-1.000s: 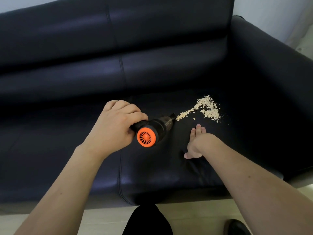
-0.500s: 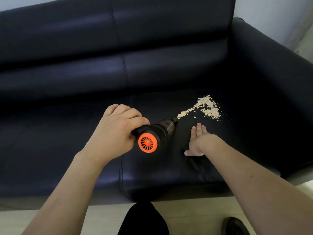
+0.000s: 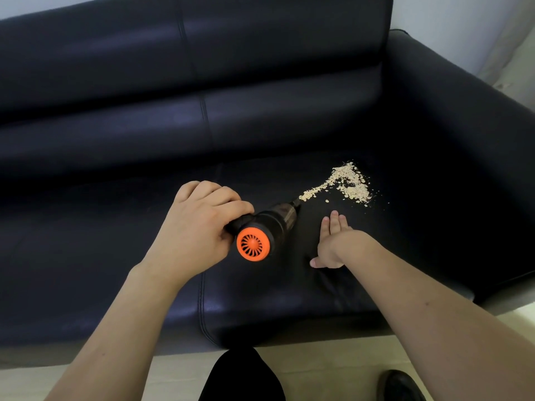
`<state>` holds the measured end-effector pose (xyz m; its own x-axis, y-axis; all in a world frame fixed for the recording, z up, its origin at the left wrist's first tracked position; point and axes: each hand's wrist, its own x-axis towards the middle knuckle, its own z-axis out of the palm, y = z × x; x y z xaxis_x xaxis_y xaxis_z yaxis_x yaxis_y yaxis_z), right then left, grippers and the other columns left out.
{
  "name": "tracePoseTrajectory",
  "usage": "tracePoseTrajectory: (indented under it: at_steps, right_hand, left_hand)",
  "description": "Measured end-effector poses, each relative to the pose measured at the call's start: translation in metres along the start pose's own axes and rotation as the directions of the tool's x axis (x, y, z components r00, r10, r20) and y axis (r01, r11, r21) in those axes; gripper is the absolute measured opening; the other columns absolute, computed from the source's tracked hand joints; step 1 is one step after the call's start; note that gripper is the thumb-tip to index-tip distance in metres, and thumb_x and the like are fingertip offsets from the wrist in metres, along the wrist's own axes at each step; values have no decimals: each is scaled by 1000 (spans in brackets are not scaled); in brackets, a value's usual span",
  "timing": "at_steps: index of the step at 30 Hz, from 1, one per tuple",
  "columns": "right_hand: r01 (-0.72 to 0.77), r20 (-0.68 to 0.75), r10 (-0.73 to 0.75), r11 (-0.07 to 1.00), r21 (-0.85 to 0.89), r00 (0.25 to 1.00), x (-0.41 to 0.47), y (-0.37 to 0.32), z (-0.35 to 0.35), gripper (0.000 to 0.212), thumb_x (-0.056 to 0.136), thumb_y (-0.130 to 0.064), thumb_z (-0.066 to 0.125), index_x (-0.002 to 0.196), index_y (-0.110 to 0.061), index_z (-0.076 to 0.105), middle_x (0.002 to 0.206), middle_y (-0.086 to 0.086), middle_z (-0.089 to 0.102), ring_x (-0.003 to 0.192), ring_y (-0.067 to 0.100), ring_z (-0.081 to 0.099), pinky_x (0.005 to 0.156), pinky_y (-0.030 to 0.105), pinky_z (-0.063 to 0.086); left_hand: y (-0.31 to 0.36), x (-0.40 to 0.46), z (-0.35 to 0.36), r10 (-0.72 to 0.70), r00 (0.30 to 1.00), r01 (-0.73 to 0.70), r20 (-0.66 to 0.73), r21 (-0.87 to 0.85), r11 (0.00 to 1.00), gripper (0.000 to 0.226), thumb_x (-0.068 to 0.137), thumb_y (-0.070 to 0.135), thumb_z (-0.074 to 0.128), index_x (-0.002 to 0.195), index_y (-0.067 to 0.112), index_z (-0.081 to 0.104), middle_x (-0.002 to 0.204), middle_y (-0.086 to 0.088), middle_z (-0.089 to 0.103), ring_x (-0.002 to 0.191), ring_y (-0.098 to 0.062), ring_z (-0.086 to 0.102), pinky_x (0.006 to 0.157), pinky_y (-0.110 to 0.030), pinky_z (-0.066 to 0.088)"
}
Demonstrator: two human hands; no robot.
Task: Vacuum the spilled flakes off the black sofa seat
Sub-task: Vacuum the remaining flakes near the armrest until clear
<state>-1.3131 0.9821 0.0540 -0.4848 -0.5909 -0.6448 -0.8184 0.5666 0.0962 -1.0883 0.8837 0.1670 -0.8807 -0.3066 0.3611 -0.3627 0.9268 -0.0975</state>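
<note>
Left hand (image 3: 197,230): fingers clamped on handheld vacuum (image 3: 262,231)
Right hand (image 3: 333,241): flat, fingers together
Flakes (image 3: 344,183): trail runs forward-right from nozzle tip

No writing that I could read anywhere, no label or brand on the vacuum (image 3: 262,233) I held, none on the sofa seat (image 3: 289,299), no numbers, no signs.

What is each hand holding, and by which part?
The left hand grips the handheld vacuum by its handle. The right hand holds nothing; it lies flat on the sofa seat.
</note>
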Motion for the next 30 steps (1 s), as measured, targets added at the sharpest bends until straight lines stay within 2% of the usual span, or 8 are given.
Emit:
tracePoseTrajectory:
  at_steps: [3, 30]
  right_hand:
    - [3, 0, -3, 1000, 3, 1000, 0, 0, 1, 110, 98, -57, 51, 152, 1, -25, 159, 23, -32, 151, 36, -21, 123, 43, 0]
    - [-20, 17, 21, 999, -35, 1000, 10, -1, -2, 115, 94, -61, 55, 153, -1, -24, 160, 21, -30, 151, 36, -19, 123, 46, 4]
  left_hand:
    - [-1, 2, 3, -26, 1000, 26, -5, 12, 1000, 48, 65, 4, 73, 107, 27, 71, 102, 8, 67, 103, -26, 57, 97, -42, 32]
    - [1, 13, 11, -18, 999, 18, -28, -4, 1000, 44, 66, 8, 70, 106, 27, 71, 101, 8, 67, 101, -25, 58, 97, -41, 31]
